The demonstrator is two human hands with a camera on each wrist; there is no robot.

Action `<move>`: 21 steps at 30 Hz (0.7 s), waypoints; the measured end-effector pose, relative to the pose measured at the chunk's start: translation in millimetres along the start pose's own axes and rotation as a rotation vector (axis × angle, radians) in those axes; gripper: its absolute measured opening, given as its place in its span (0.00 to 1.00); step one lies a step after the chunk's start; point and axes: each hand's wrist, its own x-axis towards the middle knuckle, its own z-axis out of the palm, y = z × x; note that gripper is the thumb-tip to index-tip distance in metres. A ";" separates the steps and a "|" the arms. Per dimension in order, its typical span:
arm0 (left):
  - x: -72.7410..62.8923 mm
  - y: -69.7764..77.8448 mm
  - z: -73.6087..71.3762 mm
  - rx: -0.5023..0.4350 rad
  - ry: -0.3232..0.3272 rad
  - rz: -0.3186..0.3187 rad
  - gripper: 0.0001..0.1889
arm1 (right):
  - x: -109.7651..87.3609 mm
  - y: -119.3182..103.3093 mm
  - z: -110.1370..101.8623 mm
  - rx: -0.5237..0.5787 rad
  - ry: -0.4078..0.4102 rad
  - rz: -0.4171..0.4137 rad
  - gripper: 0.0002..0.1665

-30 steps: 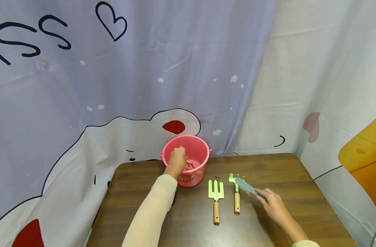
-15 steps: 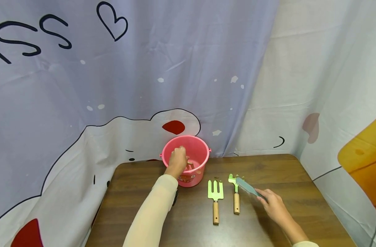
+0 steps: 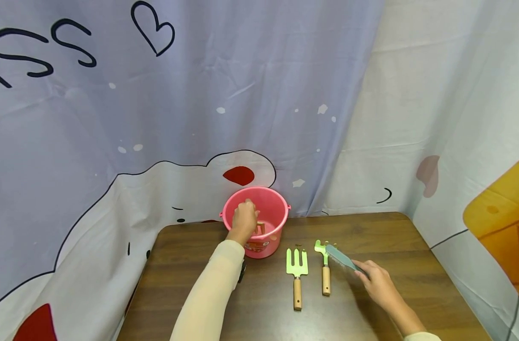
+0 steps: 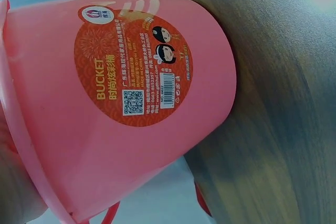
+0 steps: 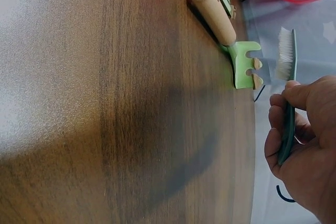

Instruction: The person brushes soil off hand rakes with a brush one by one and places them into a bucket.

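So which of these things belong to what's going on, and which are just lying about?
In the job:
brush, gripped by the right hand
pink bucket, with the left hand in it
probably the rake, overlapped by the brush in the head view

Lying about:
green fork, untouched on the table, perhaps for later
printed curtain, just backdrop

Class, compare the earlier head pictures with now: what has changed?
Very little: the tan thing in the bucket, by the left hand, seems slightly turned. Nothing was visibly grasped or released. The right hand still holds the brush; bucket, fork and rake stayed put.
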 end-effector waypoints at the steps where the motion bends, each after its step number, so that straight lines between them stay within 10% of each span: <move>1: 0.5 0.0 -0.1 -0.006 0.005 -0.002 0.11 | 0.0 -0.1 0.1 -0.001 0.003 0.000 0.20; 21: 7.5 -1.7 4.8 -0.197 0.078 -0.036 0.05 | -5.6 3.5 -1.1 0.005 -0.021 0.038 0.20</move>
